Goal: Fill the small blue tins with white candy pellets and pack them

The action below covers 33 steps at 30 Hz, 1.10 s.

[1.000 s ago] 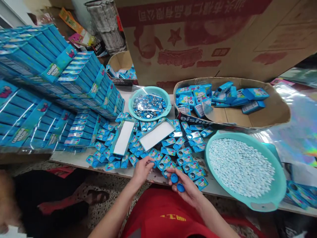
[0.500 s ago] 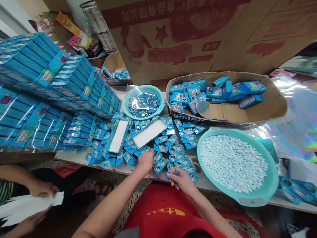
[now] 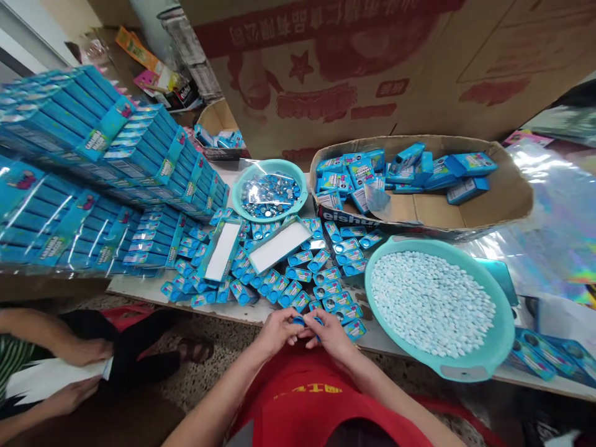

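Observation:
At the table's front edge my left hand [image 3: 278,330] and my right hand [image 3: 325,330] are together, fingertips almost touching. My left fingers are closed on a small blue plastic piece [image 3: 298,320]. Another bit of blue plastic [image 3: 318,320] shows in the pinch of my right hand; the fingers hide whether both belong to one piece. Just beyond them lie many small blue candy cases [image 3: 336,302] with printed labels, several with a round opening. Two open trays with white bottoms, a left tray [image 3: 223,251] and a right tray [image 3: 280,243], rest on top of the cases.
A turquoise basin [image 3: 505,347] of pale candies stands right. Behind are a smaller basin [image 3: 303,192] of round metallic and blue pieces and a cut carton [image 3: 419,218] holding blue boxes. Wrapped blue boxes [image 3: 153,180] are stacked left. A co-worker's hands [image 3: 84,354] hold white card, lower left.
My left hand has come back from the cases toward me and met my right hand, a blue piece now in its fingers. My right hand has shifted slightly left.

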### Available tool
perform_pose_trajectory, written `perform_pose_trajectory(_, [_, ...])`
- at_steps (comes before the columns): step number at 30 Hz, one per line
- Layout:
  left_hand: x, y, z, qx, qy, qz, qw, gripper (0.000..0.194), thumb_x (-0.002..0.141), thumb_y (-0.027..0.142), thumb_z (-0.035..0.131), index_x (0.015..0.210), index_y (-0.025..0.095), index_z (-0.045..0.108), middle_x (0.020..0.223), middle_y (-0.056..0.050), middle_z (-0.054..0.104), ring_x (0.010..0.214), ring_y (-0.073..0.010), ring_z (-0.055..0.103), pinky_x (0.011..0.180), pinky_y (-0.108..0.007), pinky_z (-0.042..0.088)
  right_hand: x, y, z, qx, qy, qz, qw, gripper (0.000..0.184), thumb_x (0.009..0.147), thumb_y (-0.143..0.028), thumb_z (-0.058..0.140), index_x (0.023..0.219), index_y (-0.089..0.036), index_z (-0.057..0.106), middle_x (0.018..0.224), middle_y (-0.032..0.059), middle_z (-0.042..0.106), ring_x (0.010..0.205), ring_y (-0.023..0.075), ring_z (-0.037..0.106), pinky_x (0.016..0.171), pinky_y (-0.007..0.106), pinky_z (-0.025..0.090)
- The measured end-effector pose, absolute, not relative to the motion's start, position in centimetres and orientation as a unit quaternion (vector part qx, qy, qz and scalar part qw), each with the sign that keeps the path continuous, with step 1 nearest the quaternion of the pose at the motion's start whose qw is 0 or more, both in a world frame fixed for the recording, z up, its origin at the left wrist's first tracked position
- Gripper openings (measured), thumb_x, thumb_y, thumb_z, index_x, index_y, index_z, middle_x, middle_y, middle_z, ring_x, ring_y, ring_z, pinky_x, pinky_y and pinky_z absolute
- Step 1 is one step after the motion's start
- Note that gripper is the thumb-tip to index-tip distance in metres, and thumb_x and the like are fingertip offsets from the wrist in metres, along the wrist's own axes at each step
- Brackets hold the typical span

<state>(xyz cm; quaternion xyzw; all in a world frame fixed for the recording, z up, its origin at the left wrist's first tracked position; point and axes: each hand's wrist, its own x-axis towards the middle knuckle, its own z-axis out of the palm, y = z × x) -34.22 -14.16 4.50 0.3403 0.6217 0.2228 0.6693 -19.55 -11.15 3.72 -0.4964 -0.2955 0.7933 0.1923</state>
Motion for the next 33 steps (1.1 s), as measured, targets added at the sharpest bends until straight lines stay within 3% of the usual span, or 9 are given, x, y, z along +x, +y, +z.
perform_pose_trajectory(4, [-35.6, -13.3, 4.1, 0.341, 0.678, 0.182, 0.625, 0.021, 0.075, 0.031, 0.048, 0.08, 0.014, 0.059, 0.053, 0.002, 0.052, 0.048, -0.0113, 0.051, 0.048, -0.023, 0.041, -19.1, -12.0, 4.1, -0.486, -0.248, 0.812, 0.205, 0.045, 0.057, -0.055, 0.072, 0.074, -0.017, 0.056, 0.077, 0.0014, 0.065, 0.062, 0.0127, 0.065, 0.047, 0.019, 0.045])
perform_pose_trajectory(7, [-36.5, -11.8, 4.8, 0.434, 0.737, 0.081, 0.512, 0.023, 0.08, 0.023, 0.043, 0.095, 0.016, 0.059, 0.053, 0.003, 0.054, 0.052, -0.0133, 0.056, 0.055, -0.024, 0.044, -18.0, -12.1, 4.8, -0.498, -0.208, 0.82, 0.191, 0.034, 0.062, -0.044, 0.07, 0.08, -0.017, 0.06, 0.071, 0.0013, 0.065, 0.063, 0.0123, 0.064, 0.049, 0.018, 0.044])
perform_pose_trajectory(11, [-35.6, -10.0, 5.6, 0.577, 0.727, -0.128, 0.35, 0.024, 0.081, 0.024, 0.05, 0.103, 0.018, 0.056, 0.083, -0.005, 0.068, 0.086, -0.02, 0.064, 0.074, -0.028, 0.045, -15.7, -12.2, 5.3, -0.515, -0.217, 0.81, 0.177, 0.032, 0.064, -0.036, 0.068, 0.088, -0.016, 0.063, 0.062, 0.0018, 0.065, 0.063, 0.0132, 0.062, 0.054, 0.021, 0.048])
perform_pose_trajectory(14, [-34.0, -9.3, 5.5, 0.576, 0.724, -0.201, 0.321, 0.031, 0.081, 0.023, 0.052, 0.111, 0.014, 0.053, 0.094, -0.014, 0.068, 0.095, -0.0259, 0.063, 0.077, -0.032, 0.045, -14.3, -12.4, 5.1, -0.539, -0.218, 0.792, 0.185, 0.035, 0.058, -0.035, 0.072, 0.087, -0.016, 0.062, 0.062, 0.0001, 0.063, 0.061, 0.0137, 0.063, 0.049, 0.021, 0.048])
perform_pose_trajectory(19, [-33.1, -8.7, 5.0, 0.553, 0.741, -0.234, 0.301, 0.035, 0.08, 0.022, 0.053, 0.113, 0.012, 0.051, 0.098, -0.017, 0.068, 0.097, -0.0275, 0.063, 0.075, -0.033, 0.046, -13.1, -12.5, 4.4, -0.579, -0.188, 0.761, 0.225, 0.039, 0.047, -0.036, 0.08, 0.072, -0.017, 0.058, 0.061, -0.002, 0.06, 0.062, 0.0158, 0.065, 0.046, 0.019, 0.047])
perform_pose_trajectory(24, [-33.4, -8.0, 4.7, 0.541, 0.745, -0.252, 0.299, 0.029, 0.076, 0.025, 0.059, 0.103, 0.015, 0.057, 0.098, -0.015, 0.068, 0.097, -0.0263, 0.063, 0.073, -0.031, 0.046, -13.2, -11.7, 4.3, -0.568, -0.178, 0.767, 0.241, 0.044, 0.044, -0.039, 0.082, 0.075, -0.016, 0.06, 0.063, -0.0002, 0.064, 0.064, 0.0168, 0.067, 0.049, 0.021, 0.05])
perform_pose_trajectory(29, [-33.5, -8.1, 5.6, 0.542, 0.75, -0.245, 0.291, 0.032, 0.077, 0.026, 0.058, 0.108, 0.015, 0.055, 0.097, -0.016, 0.067, 0.096, -0.0288, 0.063, 0.072, -0.033, 0.045, -13.4, -11.5, 4.1, -0.576, -0.174, 0.758, 0.252, 0.05, 0.039, -0.041, 0.085, 0.073, -0.016, 0.058, 0.058, -0.0024, 0.062, 0.057, 0.0159, 0.065, 0.046, 0.021, 0.05])
perform_pose_trajectory(33, [-32.1, -10.2, 6.9, 0.584, 0.718, -0.074, 0.371, 0.035, 0.079, 0.038, 0.057, 0.11, 0.021, 0.053, 0.079, -0.004, 0.065, 0.079, -0.0201, 0.063, 0.067, -0.027, 0.043, -13.9, -12.0, 4.3, -0.566, -0.187, 0.761, 0.256, 0.047, 0.039, -0.041, 0.084, 0.069, -0.016, 0.06, 0.055, -0.0034, 0.061, 0.055, 0.0143, 0.063, 0.048, 0.022, 0.051])
